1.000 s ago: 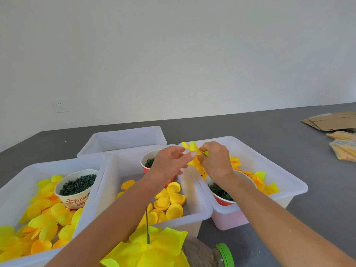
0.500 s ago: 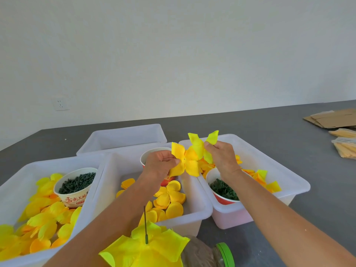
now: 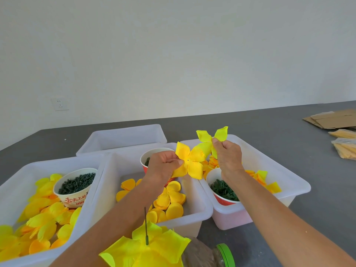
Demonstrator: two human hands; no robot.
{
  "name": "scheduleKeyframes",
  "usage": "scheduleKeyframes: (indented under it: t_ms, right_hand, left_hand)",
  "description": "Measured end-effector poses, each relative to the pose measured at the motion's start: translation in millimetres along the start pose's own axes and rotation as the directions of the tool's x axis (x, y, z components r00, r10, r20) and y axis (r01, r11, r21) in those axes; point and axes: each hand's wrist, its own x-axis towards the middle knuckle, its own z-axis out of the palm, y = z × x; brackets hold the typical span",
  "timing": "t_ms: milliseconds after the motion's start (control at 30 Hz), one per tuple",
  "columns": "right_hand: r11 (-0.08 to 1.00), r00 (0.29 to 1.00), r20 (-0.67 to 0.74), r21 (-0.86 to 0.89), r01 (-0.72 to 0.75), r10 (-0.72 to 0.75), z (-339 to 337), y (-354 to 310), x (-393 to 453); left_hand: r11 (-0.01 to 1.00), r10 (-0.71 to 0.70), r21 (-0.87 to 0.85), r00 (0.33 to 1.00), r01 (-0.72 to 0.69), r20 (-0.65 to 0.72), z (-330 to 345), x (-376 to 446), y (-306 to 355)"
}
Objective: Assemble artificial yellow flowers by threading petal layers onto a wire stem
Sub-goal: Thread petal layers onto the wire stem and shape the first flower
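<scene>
My left hand pinches an orange-yellow petal layer by its left edge, held flat with its centre hole facing me. Just to the right, my right hand pinches a lemon-yellow petal layer raised above the right bin. The two layers touch or overlap at their edges. Near the bottom edge, a thin dark wire stem stands upright through a partly built yellow flower, below my left forearm.
Three white bins stand in a row: the left bin holds yellow petals and a paper bowl of dark green pieces, the middle bin holds orange petals, the right bin holds petals and a red bowl. An empty bin sits behind. A green-lidded jar lies beside the flower.
Both hands rose from the right bin and drew apart, separating one orange-yellow layer into my left hand and a lemon-yellow layer into my right.
</scene>
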Motion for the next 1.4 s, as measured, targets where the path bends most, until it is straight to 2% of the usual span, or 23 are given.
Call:
scheduleKeyframes:
  t_ms: [367,467,533,600,667,767,833,867,967,1033,1100,1133,1200,1267,1300,1333,1400]
  right_hand:
    - [0.999,0.991,-0.13,-0.018,-0.044,0.042,-1,2,4]
    - [0.992,0.969,-0.215,-0.014,-0.126,0.12,-7,3,10]
    - [0.977,0.953,-0.219,0.081,-0.197,0.21,-13,3,16]
    - [0.932,0.956,-0.097,0.27,-0.242,0.277,-12,-1,13]
    - [0.869,0.95,0.135,0.383,-0.313,0.283,-8,-8,5]
    - [0.811,0.836,0.504,0.385,-0.441,0.216,-7,-14,-3]
    - [0.836,0.771,0.609,0.316,-0.448,0.183,-9,-15,-7]
    - [0.865,0.763,0.619,0.265,-0.426,0.186,-8,-15,-9]
    - [0.912,0.815,0.54,0.19,-0.363,0.212,-4,-14,-12]
    - [0.89,0.887,0.372,0.252,-0.379,0.272,-4,-14,-7]
    - [0.879,0.923,0.205,0.295,-0.375,0.325,-7,-14,3]
    - [0.905,0.934,0.142,0.238,-0.353,0.327,-9,-14,7]
    - [0.957,0.956,0.052,-0.012,-0.29,0.29,-11,-11,14]
    - [0.949,0.971,0.062,-0.233,-0.21,0.23,-13,-11,14]
    - [0.947,0.976,0.083,-0.268,-0.175,0.203,-14,-12,13]
    - [0.958,0.977,0.109,-0.242,-0.152,0.183,-15,-15,12]
    - [0.983,0.965,0.189,-0.035,-0.18,0.183,-15,-25,4]
  left_hand:
    - [0.999,-0.026,0.025,0.999,0.027,-0.02,4,-2,2]
    - [0.999,-0.038,0.025,0.998,0.039,-0.049,0,-2,3]
    - [0.998,-0.062,0.001,0.995,0.062,-0.083,-4,-1,3]
    - [0.996,-0.083,-0.028,0.991,0.081,-0.104,-7,0,3]
    - [0.995,-0.091,-0.045,0.991,0.087,-0.102,-6,-1,4]
    - [0.995,-0.082,-0.057,0.993,0.077,-0.086,-3,-3,5]
    - [0.995,-0.079,-0.07,0.994,0.074,-0.075,-4,-3,6]
    - [0.994,-0.075,-0.083,0.996,0.07,-0.058,-4,-4,6]
    - [0.989,-0.069,-0.134,0.998,0.069,0.004,-3,-6,7]
    - [0.978,-0.079,-0.192,0.996,0.083,0.029,-3,-7,8]
    - [0.972,-0.114,-0.209,0.993,0.109,-0.015,-4,-6,9]
    - [0.971,-0.132,-0.207,0.99,0.121,-0.041,-6,-5,10]
    - [0.97,-0.149,-0.202,0.987,0.135,-0.058,-8,-4,11]
    - [0.974,-0.147,-0.183,0.987,0.134,-0.057,-11,-5,13]
    - [0.977,-0.14,-0.167,0.989,0.129,-0.056,-12,-5,14]
    - [0.981,-0.132,-0.153,0.99,0.122,-0.055,-14,-6,16]
    - [0.984,-0.118,-0.137,0.992,0.111,-0.047,-17,-8,21]
